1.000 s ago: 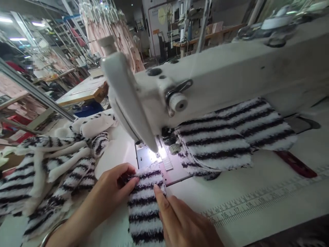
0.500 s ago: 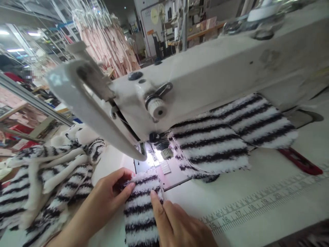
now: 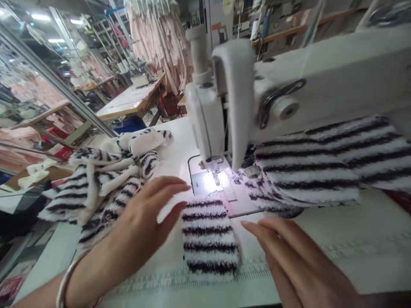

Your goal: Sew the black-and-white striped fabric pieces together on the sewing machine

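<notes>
A black-and-white striped terry fabric piece point(image 3: 209, 236) lies flat on the white sewing table point(image 3: 180, 137), just in front of the lit needle plate point(image 3: 208, 182). My left hand point(image 3: 149, 205) hovers open beside its left edge, slightly blurred. My right hand point(image 3: 289, 256) is spread open to its right, with the fingertips close to the fabric but apart from it. Above the plate stands the head of a white industrial sewing machine point(image 3: 205, 115), with its presser foot point(image 3: 210, 164) down near the plate. A metal bangle point(image 3: 63, 291) circles my left wrist.
A heap of striped fabric point(image 3: 102, 179) lies left of my left arm. More striped pieces point(image 3: 314, 167) lie under the machine arm at right. A ruler scale point(image 3: 189, 278) runs along the table front. Behind stand a cutting table point(image 3: 128, 100) and hanging pink garments point(image 3: 157, 38).
Both hands have let go of the striped piece and moved apart to either side. The piece now lies alone on the table, and the view has swung so the machine head sits further right.
</notes>
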`<state>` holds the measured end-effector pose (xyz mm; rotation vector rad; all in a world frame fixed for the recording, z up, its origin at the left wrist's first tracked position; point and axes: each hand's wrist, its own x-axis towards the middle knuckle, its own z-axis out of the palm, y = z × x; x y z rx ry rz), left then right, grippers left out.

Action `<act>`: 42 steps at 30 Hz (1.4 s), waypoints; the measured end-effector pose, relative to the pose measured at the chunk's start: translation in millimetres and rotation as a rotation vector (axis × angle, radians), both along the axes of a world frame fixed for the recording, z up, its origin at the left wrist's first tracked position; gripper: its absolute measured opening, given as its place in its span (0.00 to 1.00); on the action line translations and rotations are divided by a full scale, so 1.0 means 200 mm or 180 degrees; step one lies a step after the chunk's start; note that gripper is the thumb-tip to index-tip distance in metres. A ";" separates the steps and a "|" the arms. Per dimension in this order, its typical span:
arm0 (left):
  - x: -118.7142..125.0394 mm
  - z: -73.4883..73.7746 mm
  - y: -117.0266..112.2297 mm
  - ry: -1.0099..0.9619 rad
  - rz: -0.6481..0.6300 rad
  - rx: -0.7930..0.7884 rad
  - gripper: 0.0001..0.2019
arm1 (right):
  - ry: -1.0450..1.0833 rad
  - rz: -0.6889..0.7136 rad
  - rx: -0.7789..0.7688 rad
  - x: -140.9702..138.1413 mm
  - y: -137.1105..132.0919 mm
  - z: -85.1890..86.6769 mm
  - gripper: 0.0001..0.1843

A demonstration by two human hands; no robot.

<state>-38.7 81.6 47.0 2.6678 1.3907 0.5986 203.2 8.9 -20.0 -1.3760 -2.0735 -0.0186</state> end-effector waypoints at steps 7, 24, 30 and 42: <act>0.10 -0.14 -0.11 -0.0116 -0.0983 -0.0360 0.16 | -0.0412 0.0496 0.0008 -0.02 -0.01 -0.03 0.26; 0.15 -0.26 0.02 0.0238 -0.1179 0.0048 0.18 | -0.0794 -0.0136 0.0592 -0.20 0.11 -0.10 0.25; 0.15 -0.26 0.07 0.0097 -0.1127 0.0042 0.18 | -0.0782 -0.0307 0.0574 -0.21 0.16 -0.12 0.27; 0.12 -0.26 0.10 0.0009 -0.1234 -0.0141 0.18 | -0.0217 -0.0245 0.0423 -0.19 0.18 -0.17 0.29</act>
